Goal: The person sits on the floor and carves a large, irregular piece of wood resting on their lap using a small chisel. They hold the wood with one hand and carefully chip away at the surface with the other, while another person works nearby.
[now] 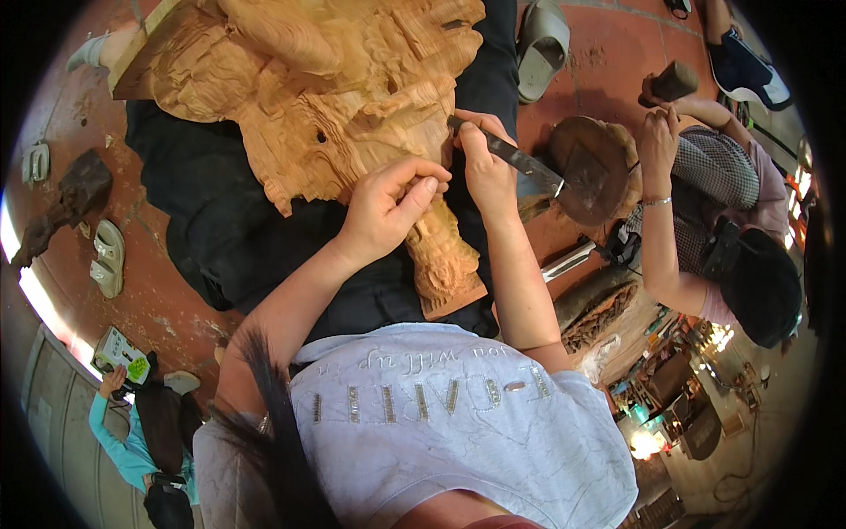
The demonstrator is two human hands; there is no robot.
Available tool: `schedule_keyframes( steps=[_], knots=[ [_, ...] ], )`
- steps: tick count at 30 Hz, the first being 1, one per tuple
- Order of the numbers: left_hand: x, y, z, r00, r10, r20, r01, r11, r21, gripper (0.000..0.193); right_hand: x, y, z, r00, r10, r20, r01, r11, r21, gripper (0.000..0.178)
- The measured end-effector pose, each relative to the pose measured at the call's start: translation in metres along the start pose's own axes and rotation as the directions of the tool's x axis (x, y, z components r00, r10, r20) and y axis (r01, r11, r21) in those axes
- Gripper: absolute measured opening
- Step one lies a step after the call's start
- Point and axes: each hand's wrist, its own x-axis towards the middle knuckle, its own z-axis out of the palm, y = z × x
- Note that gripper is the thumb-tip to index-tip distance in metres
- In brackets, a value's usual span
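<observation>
A large pale wooden carving (pixel 326 97) lies across my lap on black cloth (pixel 220 220), its narrow carved end (pixel 445 256) pointing toward me. My right hand (pixel 486 167) grips a flat metal chisel (pixel 529 166); its tip touches the wood near the carving's right edge. My left hand (pixel 388 207) rests on the carving just left of the chisel, fingers curled and thumb pressed against the fingertips, steadying the piece.
On the right, another person's hand (pixel 659 137) works a dark round wood block (pixel 592 167), with a mallet (pixel 674 81) raised above. A grey sandal (pixel 539 44), white sandals (pixel 107 257) and a dark wood chunk (pixel 70 194) lie on the red floor. Lower left, a teal-sleeved person (pixel 132 441) sits.
</observation>
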Motion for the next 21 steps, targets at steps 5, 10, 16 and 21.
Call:
schedule_keyframes(
  steps=[5,10,16,21],
  knots=[
    [0.001,0.001,0.001,1.0,0.018,-0.016,-0.018,1.0,0.003,0.022,-0.001,0.008,0.01,0.989,-0.148,-0.026,0.144,0.982,-0.119,0.022],
    [0.002,-0.001,0.003,0.996,0.077,-0.049,-0.077,0.997,0.008,0.017,-0.001,-0.001,0.002,0.998,0.054,0.031,-0.055,0.996,0.065,0.022],
    [0.001,-0.006,0.005,0.994,0.082,-0.076,-0.084,0.996,-0.025,0.015,0.002,0.007,0.004,0.99,-0.143,-0.021,0.14,0.985,-0.099,0.023],
    [0.001,-0.001,0.006,0.991,0.113,-0.077,-0.113,0.994,0.009,0.015,0.004,0.017,0.001,0.956,-0.292,0.011,0.287,0.931,-0.225,0.024]
  ],
)
